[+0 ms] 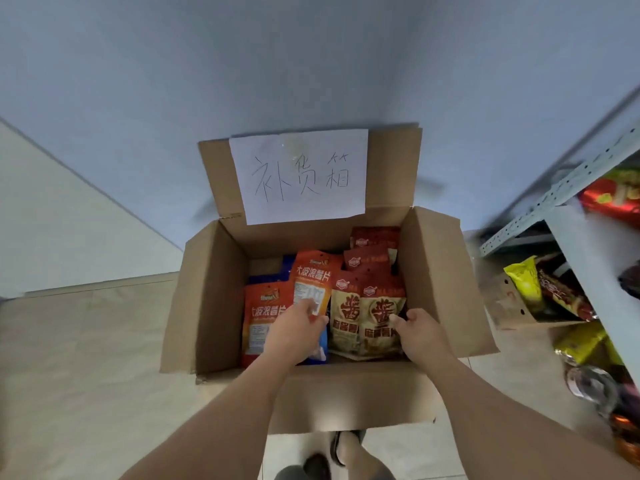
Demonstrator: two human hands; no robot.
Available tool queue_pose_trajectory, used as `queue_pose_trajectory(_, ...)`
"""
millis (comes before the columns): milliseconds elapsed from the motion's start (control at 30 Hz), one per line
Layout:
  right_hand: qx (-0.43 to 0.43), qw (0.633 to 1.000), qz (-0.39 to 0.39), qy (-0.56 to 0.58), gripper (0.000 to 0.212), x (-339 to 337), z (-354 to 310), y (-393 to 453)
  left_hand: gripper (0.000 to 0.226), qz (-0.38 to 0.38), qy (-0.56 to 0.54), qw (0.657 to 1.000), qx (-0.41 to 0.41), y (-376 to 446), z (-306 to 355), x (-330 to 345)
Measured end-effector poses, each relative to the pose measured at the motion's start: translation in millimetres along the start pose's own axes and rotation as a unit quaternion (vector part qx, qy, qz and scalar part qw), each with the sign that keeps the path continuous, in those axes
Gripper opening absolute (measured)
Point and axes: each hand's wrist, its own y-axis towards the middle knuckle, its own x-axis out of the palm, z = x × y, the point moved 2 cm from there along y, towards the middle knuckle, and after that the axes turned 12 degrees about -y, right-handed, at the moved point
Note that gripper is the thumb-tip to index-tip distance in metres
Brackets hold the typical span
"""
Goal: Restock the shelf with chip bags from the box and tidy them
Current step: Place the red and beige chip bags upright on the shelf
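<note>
Chip bags (367, 317) in box (214, 296) — both hands gripping 1 each.

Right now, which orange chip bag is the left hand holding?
The left hand pinches the upright orange bag in the middle, not the orange bag against the box's left wall.

Head camera, wide-angle, looks steeply down, close above open box (214, 306).
</note>
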Motion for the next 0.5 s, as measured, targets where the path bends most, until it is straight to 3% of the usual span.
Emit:
queue_pose_trajectory(133, 0.067, 0.996, -0.041, 0.032, 0.061, 46, 17, 70, 0.053, -0.053, -0.108, 0.989, -0.091, 80, -34, 51)
queue_pose_trajectory(300, 0.122, 0.986, -0.086, 0.081, 0.061, 97, 32, 141, 0.062, -0.116, -0.211, 0.959, -0.149, 165, -78, 118)
queue_pose_trajectory(500, 0.158, 0.972, -0.094, 0.144, 0.077, 133, 56, 192, 0.052, -0.098, -0.254, 0.95, -0.152, 225, -102, 160)
